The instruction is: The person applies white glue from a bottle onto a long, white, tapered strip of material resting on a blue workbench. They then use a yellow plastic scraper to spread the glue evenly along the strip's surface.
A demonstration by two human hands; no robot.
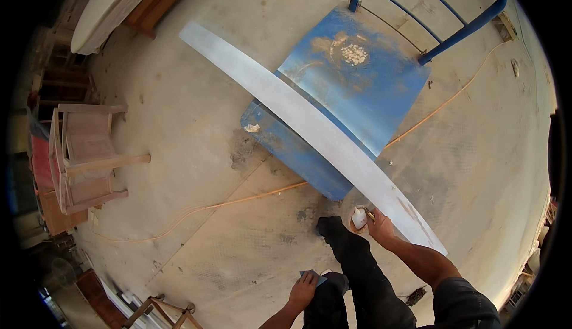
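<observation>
An orange cord [214, 206] ran over the dusty floor [196, 150] and showed on both sides of a blue cart [381, 103], whose rail [468, 31] rose at the far end. A pale crumbly heap [354, 54] sat on the cart's top, with a smaller pale lump [252, 128] at its left corner. Off to the left stood a bare wooden frame [89, 132] with panels; beyond it, toward the upper left, was a brown wooden piece [159, 1]. A dark clump [416, 296] lay on the floor near the right arm.

The long white board [310, 125] lay slantwise across the cart, hiding a strip of it and jutting past both sides. It looked smooth and mostly even white, slightly greyer toward the far end, with brownish streaks near the close end, where the right forearm partly covered it.

The right hand [381, 228] had its fingers closed on a thin yellowish stick [370, 215], just beside a small tub [359, 218] with white in it, near the board's edge. The left hand [302, 290], by the knee and well apart from the board, gripped a flat blue-grey piece [321, 279].
</observation>
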